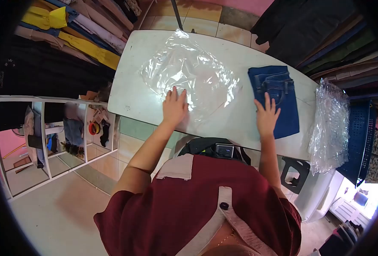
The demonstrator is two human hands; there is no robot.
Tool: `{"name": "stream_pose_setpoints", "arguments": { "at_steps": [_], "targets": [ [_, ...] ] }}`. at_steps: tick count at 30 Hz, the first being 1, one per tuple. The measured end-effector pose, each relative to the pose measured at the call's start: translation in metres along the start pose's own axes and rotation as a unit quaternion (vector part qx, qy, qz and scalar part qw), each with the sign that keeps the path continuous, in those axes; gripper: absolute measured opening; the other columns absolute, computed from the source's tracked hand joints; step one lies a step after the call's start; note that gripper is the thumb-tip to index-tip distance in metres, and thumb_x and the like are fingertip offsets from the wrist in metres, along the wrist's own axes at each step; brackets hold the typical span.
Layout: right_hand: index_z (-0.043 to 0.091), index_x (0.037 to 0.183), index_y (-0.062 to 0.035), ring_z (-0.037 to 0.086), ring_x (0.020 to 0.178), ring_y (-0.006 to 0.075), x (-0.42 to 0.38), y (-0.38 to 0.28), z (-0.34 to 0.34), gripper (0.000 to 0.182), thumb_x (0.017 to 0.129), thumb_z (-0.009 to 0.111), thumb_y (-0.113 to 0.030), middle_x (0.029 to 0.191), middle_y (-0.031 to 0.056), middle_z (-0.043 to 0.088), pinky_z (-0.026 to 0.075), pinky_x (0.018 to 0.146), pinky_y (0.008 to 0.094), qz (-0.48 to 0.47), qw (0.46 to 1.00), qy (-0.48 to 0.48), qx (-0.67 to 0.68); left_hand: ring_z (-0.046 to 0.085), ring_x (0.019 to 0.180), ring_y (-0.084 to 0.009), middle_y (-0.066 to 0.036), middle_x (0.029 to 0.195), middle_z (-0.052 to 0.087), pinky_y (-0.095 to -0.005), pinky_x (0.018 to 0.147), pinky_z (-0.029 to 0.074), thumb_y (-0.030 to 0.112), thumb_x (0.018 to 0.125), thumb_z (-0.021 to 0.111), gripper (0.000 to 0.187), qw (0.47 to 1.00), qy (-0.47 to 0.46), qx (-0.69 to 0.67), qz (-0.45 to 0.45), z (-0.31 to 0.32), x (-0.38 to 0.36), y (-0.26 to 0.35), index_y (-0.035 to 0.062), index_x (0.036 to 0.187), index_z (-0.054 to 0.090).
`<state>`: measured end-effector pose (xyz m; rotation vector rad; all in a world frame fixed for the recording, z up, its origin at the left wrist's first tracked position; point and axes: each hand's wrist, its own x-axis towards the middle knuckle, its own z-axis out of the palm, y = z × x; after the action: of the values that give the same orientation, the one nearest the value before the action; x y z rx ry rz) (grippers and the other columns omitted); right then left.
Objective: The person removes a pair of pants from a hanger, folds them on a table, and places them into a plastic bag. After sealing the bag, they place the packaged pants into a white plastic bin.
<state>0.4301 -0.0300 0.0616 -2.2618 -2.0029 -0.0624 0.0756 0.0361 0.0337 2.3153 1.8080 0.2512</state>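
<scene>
A clear plastic bag (201, 70) lies spread out on the white table (131, 77), shiny and wrinkled. My left hand (175, 106) rests on its near left part, fingers stretched out and apart. To the right is a folded pair of blue jeans (285, 109), with the waistband and a pocket showing at its far end. My right hand (267, 115) lies on the left side of the jeans with the fingers spread. Neither hand grips anything.
A stack of clear plastic bags (329, 128) hangs over the table's right end, beside a dark blue perforated basket (359, 143). Hanging clothes (69, 30) crowd the far left, more the far right. A white shelf unit (46, 141) stands left.
</scene>
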Motion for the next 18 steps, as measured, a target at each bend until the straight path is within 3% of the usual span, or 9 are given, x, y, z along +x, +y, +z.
{"name": "stream_pose_setpoints", "arguments": {
  "at_steps": [4,6,7,9,10,12,14,17,18],
  "targets": [
    [0.058,0.120,-0.0269,0.030,0.133,0.0334,0.014,0.031,-0.018,0.043,0.079,0.061,-0.012,0.148,-0.0031,0.031,0.022,0.101,0.0681,0.035,0.997,-0.037,-0.057,0.040,0.121,-0.0472,-0.024,0.141,0.035,-0.0508,0.095,0.042,0.033,0.083,0.059,0.059,0.991,-0.130,-0.034,-0.022,-0.023,-0.005,0.072,0.0208,0.138,0.041],
    [0.055,0.123,-0.0255,0.029,0.134,0.0336,0.022,0.029,-0.016,0.044,0.081,0.061,-0.015,0.148,-0.0004,0.031,0.021,0.101,0.0685,0.173,0.981,0.001,-0.084,0.040,0.122,-0.0477,-0.023,0.142,0.034,-0.0509,0.098,0.039,0.031,0.083,0.059,0.060,0.946,-0.256,-0.197,0.007,-0.047,-0.006,0.094,0.0178,0.139,0.039],
    [0.055,0.123,-0.0255,0.029,0.134,0.0336,0.026,0.019,-0.014,0.044,0.081,0.061,-0.015,0.148,-0.0004,0.031,0.021,0.101,0.0685,0.170,0.982,-0.005,-0.082,0.040,0.122,-0.0477,-0.023,0.142,0.034,-0.0509,0.098,0.039,0.031,0.083,0.059,0.060,0.945,-0.260,-0.196,0.001,-0.038,-0.006,0.089,0.0178,0.139,0.039],
    [0.050,0.129,-0.0255,0.025,0.135,0.0365,0.026,-0.014,-0.006,0.050,0.081,0.063,-0.023,0.148,0.0069,0.030,0.018,0.101,0.0692,0.060,0.993,0.096,0.029,0.037,0.126,-0.0408,-0.022,0.143,0.032,-0.0513,0.100,0.036,0.032,0.084,0.059,0.060,0.976,0.017,-0.162,0.147,-0.012,-0.002,0.077,0.0145,0.138,0.040],
    [0.050,0.129,-0.0255,0.025,0.135,0.0365,0.020,-0.036,-0.002,0.050,0.081,0.063,-0.023,0.148,0.0069,0.030,0.018,0.101,0.0692,0.060,0.994,0.087,0.029,0.030,0.131,-0.0407,-0.022,0.145,0.029,-0.0548,0.105,0.027,0.035,0.083,0.060,0.064,0.982,0.027,-0.139,0.124,-0.018,-0.003,0.073,0.0134,0.139,0.039],
    [0.042,0.137,-0.0283,0.022,0.136,0.0399,0.006,-0.073,0.008,0.056,0.084,0.061,-0.033,0.148,0.0148,0.028,0.017,0.102,0.0681,-0.006,0.999,0.016,0.038,0.027,0.134,-0.0403,-0.021,0.146,0.028,-0.0575,0.105,0.024,0.037,0.083,0.061,0.066,0.988,0.037,-0.105,0.105,-0.004,-0.012,0.055,0.0147,0.140,0.038],
    [0.040,0.138,-0.0290,0.021,0.136,0.0409,-0.006,-0.069,0.039,0.058,0.085,0.059,-0.036,0.148,0.0164,0.026,0.017,0.102,0.0674,0.004,0.999,0.004,0.043,0.018,0.138,-0.0391,-0.021,0.149,0.022,-0.0650,0.104,0.017,0.045,0.084,0.059,0.069,0.993,0.016,-0.057,0.106,0.005,-0.030,0.030,0.0189,0.142,0.034],
    [0.037,0.140,-0.0299,0.019,0.137,0.0423,-0.009,-0.066,0.051,0.059,0.086,0.056,-0.041,0.149,0.0184,0.024,0.017,0.103,0.0667,0.016,0.999,-0.006,0.049,0.017,0.139,-0.0385,-0.021,0.150,0.021,-0.0664,0.103,0.016,0.047,0.086,0.055,0.067,0.995,-0.044,0.047,0.075,0.011,-0.059,-0.026,0.0211,0.143,0.033],
    [0.036,0.141,-0.0301,0.018,0.137,0.0427,-0.009,-0.067,0.052,0.058,0.087,0.055,-0.043,0.149,0.0187,0.023,0.017,0.103,0.0666,0.018,0.999,-0.002,0.050,0.016,0.139,-0.0385,-0.021,0.149,0.021,-0.0673,0.102,0.016,0.048,0.086,0.053,0.066,0.996,-0.017,0.081,0.033,0.005,-0.065,-0.042,0.0201,0.143,0.033]
  ]
}}
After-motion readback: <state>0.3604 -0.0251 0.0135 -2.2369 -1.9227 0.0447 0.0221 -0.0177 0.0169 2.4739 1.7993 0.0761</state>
